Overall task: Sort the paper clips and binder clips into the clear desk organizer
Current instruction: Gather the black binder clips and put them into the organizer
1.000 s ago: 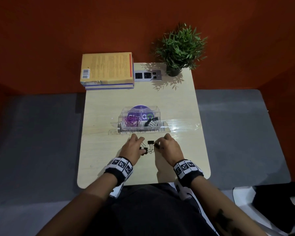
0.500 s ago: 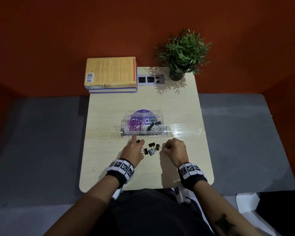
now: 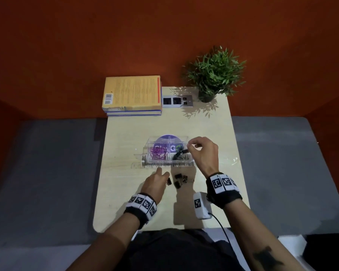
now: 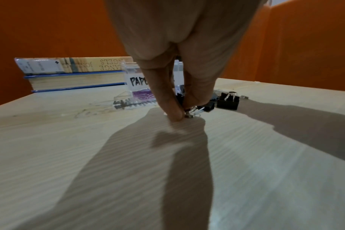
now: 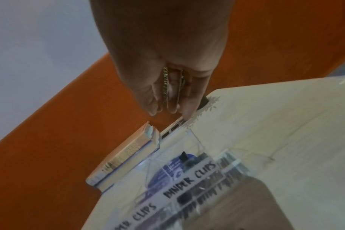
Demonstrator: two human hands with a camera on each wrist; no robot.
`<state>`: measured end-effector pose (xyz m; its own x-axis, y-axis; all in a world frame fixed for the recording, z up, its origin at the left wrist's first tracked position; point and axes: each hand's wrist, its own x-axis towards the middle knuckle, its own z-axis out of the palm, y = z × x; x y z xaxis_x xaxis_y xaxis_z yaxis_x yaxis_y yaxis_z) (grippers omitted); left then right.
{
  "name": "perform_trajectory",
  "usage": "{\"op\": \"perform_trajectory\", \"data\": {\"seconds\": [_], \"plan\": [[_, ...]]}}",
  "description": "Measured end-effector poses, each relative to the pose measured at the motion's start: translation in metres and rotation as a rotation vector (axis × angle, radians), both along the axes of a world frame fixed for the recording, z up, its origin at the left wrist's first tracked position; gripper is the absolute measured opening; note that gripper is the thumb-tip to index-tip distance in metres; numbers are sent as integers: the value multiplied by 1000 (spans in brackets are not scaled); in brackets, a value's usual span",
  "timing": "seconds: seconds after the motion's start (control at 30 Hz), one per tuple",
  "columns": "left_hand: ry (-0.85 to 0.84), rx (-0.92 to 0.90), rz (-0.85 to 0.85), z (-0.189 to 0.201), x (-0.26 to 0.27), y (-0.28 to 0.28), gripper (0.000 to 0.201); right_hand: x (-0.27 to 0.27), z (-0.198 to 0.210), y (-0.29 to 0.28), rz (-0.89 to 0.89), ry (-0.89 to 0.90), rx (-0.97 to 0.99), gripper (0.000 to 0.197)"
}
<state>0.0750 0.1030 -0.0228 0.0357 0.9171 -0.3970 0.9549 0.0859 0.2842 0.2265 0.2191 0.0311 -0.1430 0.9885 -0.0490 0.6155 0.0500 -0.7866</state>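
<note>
The clear desk organizer (image 3: 145, 153) stands mid-table with purple paper clips (image 3: 159, 153) in its left compartment and black binder clips (image 3: 179, 156) in its right one, which is labelled BINDER CLIPS (image 5: 189, 180). My right hand (image 3: 191, 146) hovers over that right compartment. In the right wrist view its fingers (image 5: 172, 101) point down with nothing between them, and one black binder clip (image 5: 184, 155) is in the air just below. Several loose binder clips (image 3: 179, 179) lie in front of the organizer. My left hand (image 3: 165, 178) pinches the wire handle of one binder clip (image 4: 193, 111) on the table.
A stack of books (image 3: 132, 94) lies at the back left, a socket panel (image 3: 177, 101) beside it and a potted plant (image 3: 213, 75) at the back right. A purple disc (image 3: 167, 139) lies under the organizer. Grey floor flanks the narrow table (image 3: 125, 202).
My right hand has risen from the loose clips on the table to above the organizer's right compartment. My left hand has stayed low by the loose clips.
</note>
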Motion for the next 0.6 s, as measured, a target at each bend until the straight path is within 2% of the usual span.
{"op": "perform_trajectory", "data": {"seconds": [0.1,0.17,0.33,0.4,0.5,0.6], "plan": [[-55,22,26,2,-5,0,21,18,-18,-18,-21,-148,7,5],[-138,60,79,7,-7,1,19,32,-33,-38,20,-224,-58,7],[-285,249,35,42,4,33,18,47,-68,-80,311,-371,-84,30],[-294,279,31,51,12,55,17,45,-72,-84,401,-402,-103,49],[-300,242,67,61,18,77,29,35,-66,-84,445,-435,-105,64],[-240,291,61,62,15,70,18,25,-65,-84,450,-489,-104,73]]}}
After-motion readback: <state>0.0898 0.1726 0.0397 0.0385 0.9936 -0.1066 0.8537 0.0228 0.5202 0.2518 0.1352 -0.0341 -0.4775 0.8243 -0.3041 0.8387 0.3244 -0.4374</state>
